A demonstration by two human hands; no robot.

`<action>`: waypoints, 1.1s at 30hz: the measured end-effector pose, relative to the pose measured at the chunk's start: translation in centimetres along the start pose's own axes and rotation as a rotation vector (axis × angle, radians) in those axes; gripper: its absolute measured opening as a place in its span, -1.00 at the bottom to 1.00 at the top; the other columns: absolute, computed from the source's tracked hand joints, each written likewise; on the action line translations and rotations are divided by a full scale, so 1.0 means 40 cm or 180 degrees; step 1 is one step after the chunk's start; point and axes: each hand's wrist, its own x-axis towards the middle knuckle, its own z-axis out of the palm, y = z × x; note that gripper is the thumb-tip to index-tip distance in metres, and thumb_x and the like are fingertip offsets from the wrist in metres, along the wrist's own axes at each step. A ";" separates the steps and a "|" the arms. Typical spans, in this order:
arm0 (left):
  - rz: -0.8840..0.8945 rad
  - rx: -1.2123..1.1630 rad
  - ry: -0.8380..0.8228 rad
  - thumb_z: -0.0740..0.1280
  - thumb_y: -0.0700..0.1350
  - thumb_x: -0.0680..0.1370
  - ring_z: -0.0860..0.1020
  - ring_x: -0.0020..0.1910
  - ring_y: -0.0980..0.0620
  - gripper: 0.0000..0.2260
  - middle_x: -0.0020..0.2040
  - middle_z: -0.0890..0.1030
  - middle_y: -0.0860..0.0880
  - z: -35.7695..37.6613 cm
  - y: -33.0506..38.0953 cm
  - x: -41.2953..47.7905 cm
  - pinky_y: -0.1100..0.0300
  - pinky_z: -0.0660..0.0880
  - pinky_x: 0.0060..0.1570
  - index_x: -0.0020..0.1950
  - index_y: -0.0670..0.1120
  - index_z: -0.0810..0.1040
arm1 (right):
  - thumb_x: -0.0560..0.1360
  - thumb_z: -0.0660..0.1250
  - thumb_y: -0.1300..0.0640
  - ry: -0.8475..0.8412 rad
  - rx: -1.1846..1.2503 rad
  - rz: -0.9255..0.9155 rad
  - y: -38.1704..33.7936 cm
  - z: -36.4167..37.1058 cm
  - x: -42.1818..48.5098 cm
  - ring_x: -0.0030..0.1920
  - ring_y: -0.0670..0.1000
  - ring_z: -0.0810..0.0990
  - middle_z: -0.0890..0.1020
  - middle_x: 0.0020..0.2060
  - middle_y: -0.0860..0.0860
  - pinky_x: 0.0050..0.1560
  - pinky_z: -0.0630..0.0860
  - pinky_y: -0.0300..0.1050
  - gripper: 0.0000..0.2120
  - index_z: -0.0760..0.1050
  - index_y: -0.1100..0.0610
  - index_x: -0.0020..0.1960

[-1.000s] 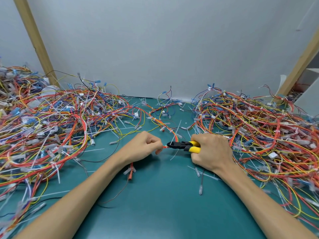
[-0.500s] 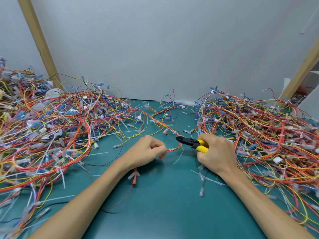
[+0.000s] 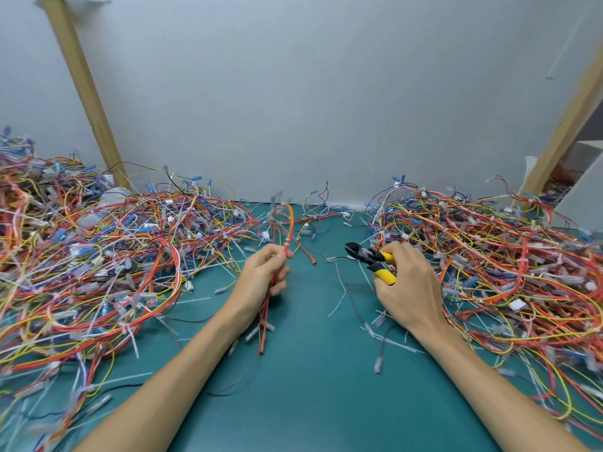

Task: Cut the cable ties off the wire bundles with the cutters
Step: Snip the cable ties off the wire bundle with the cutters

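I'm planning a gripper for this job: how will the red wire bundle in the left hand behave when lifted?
Probably floppy: the red wire bundle arcs over above the left hand and its ends hang limp below. Likely light: fingers alone hold it up.

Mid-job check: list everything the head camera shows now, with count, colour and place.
Mat: one, teal, centre.
Wire bundle: one, red and yellow, raised at centre.
Cable tie: one, white, round that bundle.
Cutters: one, black and yellow, right of centre.
Left wire pile: one, multicoloured, mat's left.
Right wire pile: one, multicoloured, mat's right.
Tie offcuts: many, white, scattered on mat.
Posts: two, tan wood, back left and back right.
Left hand: one, grips the bundle.
Right hand: one, grips the cutters.
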 end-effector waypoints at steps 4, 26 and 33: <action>0.0176 0.0309 0.0366 0.07 -0.28 0.67 0.32 -0.55 0.15 -0.81 -0.37 0.40 -0.03 0.006 -0.013 -0.005 0.35 0.21 -0.55 -0.04 -0.10 0.43 | 0.30 0.45 0.18 -0.0079 0.0084 -0.0138 -0.004 -0.011 -0.006 -0.15 0.01 0.42 0.46 -0.18 -0.08 -0.21 0.31 -0.14 -0.70 0.48 0.06 0.00; 0.2084 0.2294 -0.0059 0.16 -0.13 0.62 0.52 -0.28 0.11 -0.80 -0.13 0.55 0.17 0.192 -0.018 -0.168 0.23 0.47 -0.19 0.23 0.05 0.38 | 0.33 0.26 0.03 -0.0060 0.0589 0.0276 0.012 -0.020 -0.007 -0.47 0.04 0.39 0.40 -0.52 -0.02 -0.49 0.23 -0.14 -0.87 0.38 0.08 -0.30; 0.2812 0.2396 -0.0561 0.28 -0.17 0.48 0.49 -0.23 0.15 -0.86 -0.15 0.52 0.10 0.189 0.005 -0.197 0.37 0.38 -0.15 0.02 -0.10 0.48 | 0.40 0.31 0.08 0.0064 0.0967 0.0509 0.019 -0.020 -0.003 -0.42 -0.07 0.40 0.42 -0.45 -0.05 -0.44 0.19 -0.15 -0.87 0.36 0.02 -0.24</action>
